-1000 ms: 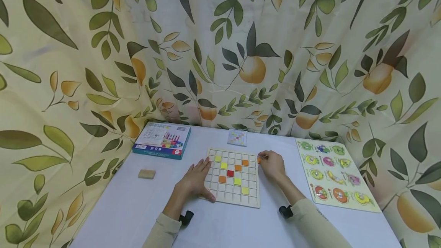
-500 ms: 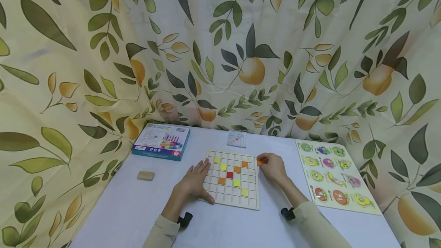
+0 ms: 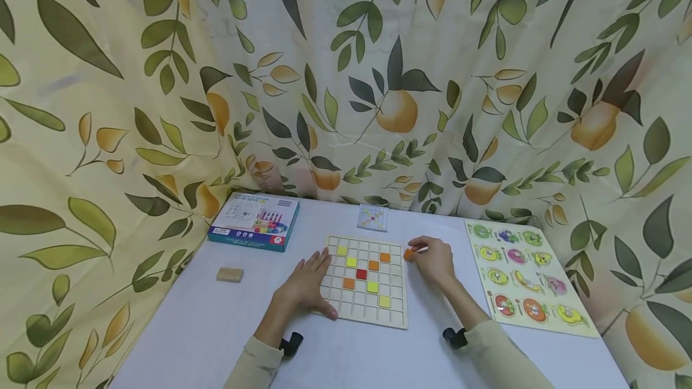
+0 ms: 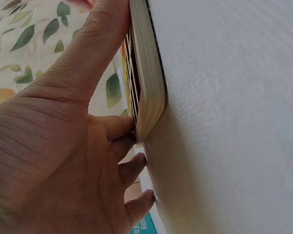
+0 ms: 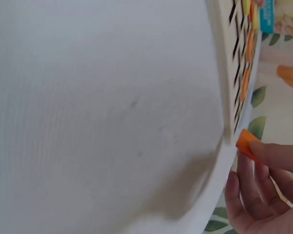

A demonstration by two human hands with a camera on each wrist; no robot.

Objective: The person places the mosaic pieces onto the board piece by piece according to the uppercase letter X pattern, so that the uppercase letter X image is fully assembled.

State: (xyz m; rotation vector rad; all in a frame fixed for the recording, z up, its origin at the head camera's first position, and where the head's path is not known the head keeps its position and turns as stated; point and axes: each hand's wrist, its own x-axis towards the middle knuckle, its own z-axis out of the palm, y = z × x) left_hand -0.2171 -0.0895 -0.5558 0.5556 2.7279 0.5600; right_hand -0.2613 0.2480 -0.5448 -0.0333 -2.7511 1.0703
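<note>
A wooden grid board (image 3: 357,312) lies in the middle of the white table, with several yellow, orange and red tiles in its cells. My left hand (image 3: 308,284) rests flat on the board's left edge (image 4: 149,73), thumb along its near side and fingers straight. My right hand (image 3: 432,260) is just off the board's right edge and pinches a small orange tile (image 3: 409,253) between thumb and fingertips. In the right wrist view the orange tile (image 5: 247,142) sits close to the board's corner (image 5: 229,97).
A blue game box (image 3: 254,221) lies at the back left, a small wooden block (image 3: 229,274) nearer the left edge. A small pattern card (image 3: 372,217) lies behind the board. A fruit peg puzzle (image 3: 521,275) covers the right side. Leaf-print curtains close in behind.
My right hand with the orange tile has shifted slightly right and nearer along the board's right edge. The left hand has stayed on the board.
</note>
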